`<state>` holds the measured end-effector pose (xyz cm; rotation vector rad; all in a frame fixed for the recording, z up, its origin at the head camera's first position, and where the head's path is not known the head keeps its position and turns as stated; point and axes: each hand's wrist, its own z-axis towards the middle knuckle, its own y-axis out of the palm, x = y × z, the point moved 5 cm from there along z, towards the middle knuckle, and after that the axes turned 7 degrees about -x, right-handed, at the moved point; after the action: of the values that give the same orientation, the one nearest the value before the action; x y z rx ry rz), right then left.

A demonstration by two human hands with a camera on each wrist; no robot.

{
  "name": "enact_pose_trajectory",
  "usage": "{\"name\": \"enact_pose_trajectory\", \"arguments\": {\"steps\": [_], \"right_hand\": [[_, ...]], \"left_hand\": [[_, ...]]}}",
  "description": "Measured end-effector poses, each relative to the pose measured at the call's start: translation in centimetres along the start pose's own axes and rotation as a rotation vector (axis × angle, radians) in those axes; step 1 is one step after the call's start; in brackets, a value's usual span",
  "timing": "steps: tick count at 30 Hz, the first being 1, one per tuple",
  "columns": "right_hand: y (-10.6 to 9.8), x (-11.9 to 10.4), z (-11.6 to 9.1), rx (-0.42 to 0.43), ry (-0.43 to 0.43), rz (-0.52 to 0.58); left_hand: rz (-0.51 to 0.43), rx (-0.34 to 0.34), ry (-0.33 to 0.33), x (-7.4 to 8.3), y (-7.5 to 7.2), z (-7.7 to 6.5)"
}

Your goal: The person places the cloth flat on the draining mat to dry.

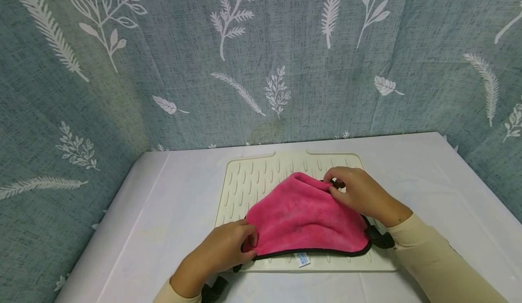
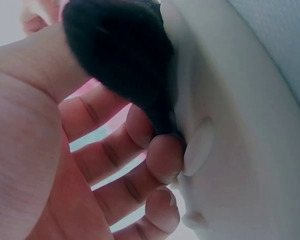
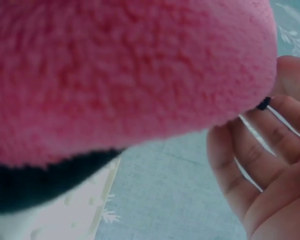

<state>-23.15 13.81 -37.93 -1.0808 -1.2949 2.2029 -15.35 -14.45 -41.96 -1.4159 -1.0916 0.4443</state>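
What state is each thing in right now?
Pink plush cloth with black edging: rumpled, held at two spots
Blue-and-white label: sticking out past the cloth's near edge
Cream rectangular ridged mat: flat, partly covered
Left grip: pinching the cloth's left end
Right grip: pinching its far edge
Teal leaf-print fabric backdrop: hanging, wrinkled

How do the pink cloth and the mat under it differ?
The cloth is pink with a dark edge; the mat is cream. The cloth looks fuzzy, while the mat has rows of oval marks. The cloth is creased and folded; the mat lies flat.
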Motion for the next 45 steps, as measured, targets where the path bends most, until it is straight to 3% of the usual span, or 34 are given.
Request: {"name": "enact_pose_trajectory", "arguments": {"steps": [25,45], "right_hand": [[-1.2,-2.5,-0.5,0.156,-0.215,-0.023],[-1.8,-3.7,-0.9,0.188,-0.23,0.019]], "left_hand": [[-0.006,-0.014,-0.017,-0.1,0.1,0.1],[-0.016,-0.019,-0.023,-0.2,0.1,0.1]]}}
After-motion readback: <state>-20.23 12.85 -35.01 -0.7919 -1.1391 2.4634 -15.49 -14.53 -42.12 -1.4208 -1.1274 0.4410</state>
